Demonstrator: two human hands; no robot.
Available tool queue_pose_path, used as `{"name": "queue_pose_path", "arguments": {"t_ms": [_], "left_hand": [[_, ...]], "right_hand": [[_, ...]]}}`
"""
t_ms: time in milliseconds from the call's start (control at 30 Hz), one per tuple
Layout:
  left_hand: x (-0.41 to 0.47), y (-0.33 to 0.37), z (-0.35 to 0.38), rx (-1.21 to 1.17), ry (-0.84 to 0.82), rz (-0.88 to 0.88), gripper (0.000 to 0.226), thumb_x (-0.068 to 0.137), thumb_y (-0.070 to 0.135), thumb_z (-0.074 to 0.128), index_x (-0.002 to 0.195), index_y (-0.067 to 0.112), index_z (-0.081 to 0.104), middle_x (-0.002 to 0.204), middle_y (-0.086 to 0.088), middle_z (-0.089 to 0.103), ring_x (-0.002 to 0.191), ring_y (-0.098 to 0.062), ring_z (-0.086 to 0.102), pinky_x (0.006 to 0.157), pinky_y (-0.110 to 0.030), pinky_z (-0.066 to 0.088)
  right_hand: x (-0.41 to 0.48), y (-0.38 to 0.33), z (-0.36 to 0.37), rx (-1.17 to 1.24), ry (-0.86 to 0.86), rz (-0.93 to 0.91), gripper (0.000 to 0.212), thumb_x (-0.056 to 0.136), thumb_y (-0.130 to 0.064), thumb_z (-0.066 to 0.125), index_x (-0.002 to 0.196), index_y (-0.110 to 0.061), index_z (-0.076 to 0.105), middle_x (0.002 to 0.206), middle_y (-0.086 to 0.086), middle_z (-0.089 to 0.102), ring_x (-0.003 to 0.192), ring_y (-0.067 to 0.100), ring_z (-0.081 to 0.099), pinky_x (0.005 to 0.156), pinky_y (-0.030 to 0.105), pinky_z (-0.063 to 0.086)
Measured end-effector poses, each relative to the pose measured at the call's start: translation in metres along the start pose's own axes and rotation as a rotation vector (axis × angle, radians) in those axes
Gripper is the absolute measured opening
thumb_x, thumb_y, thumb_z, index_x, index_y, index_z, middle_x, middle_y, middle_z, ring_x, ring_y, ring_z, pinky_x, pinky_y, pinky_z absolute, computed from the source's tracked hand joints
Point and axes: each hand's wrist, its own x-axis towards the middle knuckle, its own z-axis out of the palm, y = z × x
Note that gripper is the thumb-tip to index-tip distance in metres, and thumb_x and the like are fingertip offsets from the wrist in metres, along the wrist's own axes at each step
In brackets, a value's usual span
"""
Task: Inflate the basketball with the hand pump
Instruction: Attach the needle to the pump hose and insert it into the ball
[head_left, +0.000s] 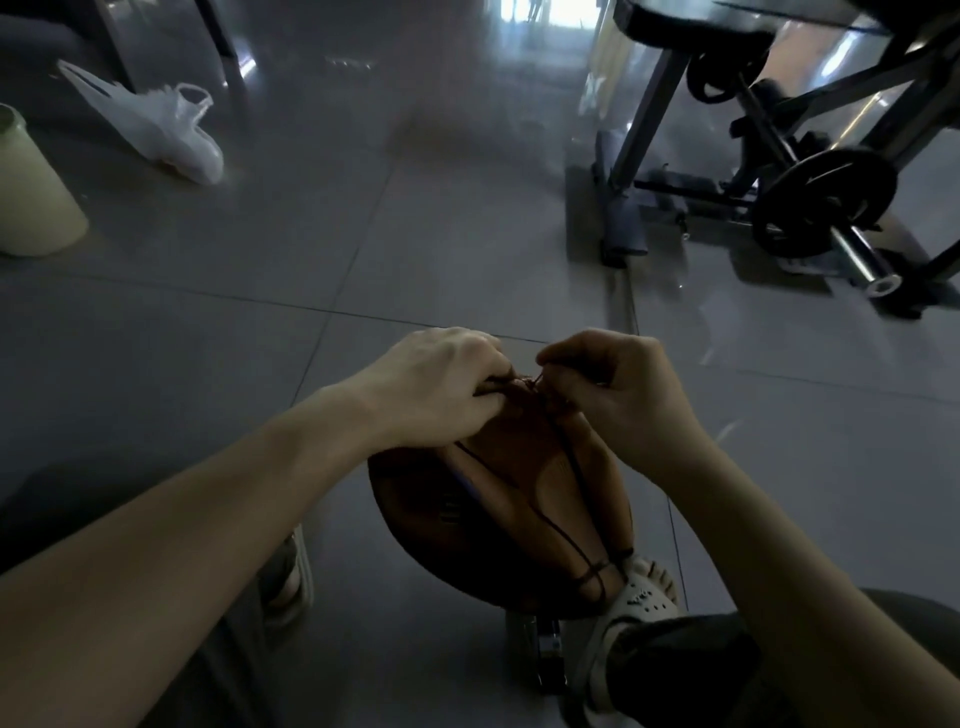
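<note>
A deflated brown basketball (519, 499), caved in on its upper side, stands on the floor between my feet. My left hand (441, 387) grips the ball's folded far edge with curled fingers. My right hand (618, 387) pinches something small against the same edge; its fingers hide what it is. A dark cord (566, 467) runs across the ball's dented face down to a knot near my right foot. A dim metallic object (540, 649), possibly the pump, lies on the floor just below the ball.
A weight bench frame (649, 130) and a barbell with a black plate (826, 202) stand at the right. A white plastic bag (166, 124) and a pale cylindrical container (31, 192) sit at the left. My sandalled right foot (639, 597) touches the ball.
</note>
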Motion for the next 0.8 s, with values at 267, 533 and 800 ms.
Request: {"name": "queue_pose_path", "arguments": {"t_ms": [267, 533, 800], "left_hand": [[-0.009, 0.008, 0.009, -0.035, 0.066, -0.017, 0.02, 0.093, 0.028, 0.056, 0.08, 0.019, 0.069, 0.079, 0.01, 0.057, 0.075, -0.01, 0.055, 0.064, -0.026, 0.038], [-0.015, 0.011, 0.017, -0.13, 0.088, -0.06, 0.027, 0.092, 0.028, 0.054, 0.077, 0.013, 0.07, 0.076, 0.002, 0.064, 0.072, -0.014, 0.059, 0.069, -0.038, 0.05], [-0.016, 0.006, 0.009, -0.157, 0.103, -0.067, 0.018, 0.093, 0.03, 0.064, 0.081, 0.021, 0.073, 0.08, 0.01, 0.064, 0.075, -0.009, 0.058, 0.067, -0.029, 0.045]], "right_hand": [[0.0, -0.003, 0.009, -0.014, 0.037, 0.041, 0.003, 0.092, -0.013, 0.07, 0.092, -0.014, 0.072, 0.078, -0.008, 0.071, 0.07, 0.004, 0.068, 0.062, 0.018, 0.053], [0.003, -0.005, 0.008, -0.099, -0.045, 0.056, 0.004, 0.092, -0.018, 0.07, 0.088, -0.016, 0.069, 0.073, -0.008, 0.068, 0.066, 0.003, 0.067, 0.061, 0.017, 0.053], [0.002, -0.002, 0.003, 0.002, -0.092, 0.114, 0.01, 0.093, -0.015, 0.069, 0.085, -0.01, 0.068, 0.065, 0.001, 0.068, 0.055, 0.015, 0.067, 0.056, 0.027, 0.056]]}}
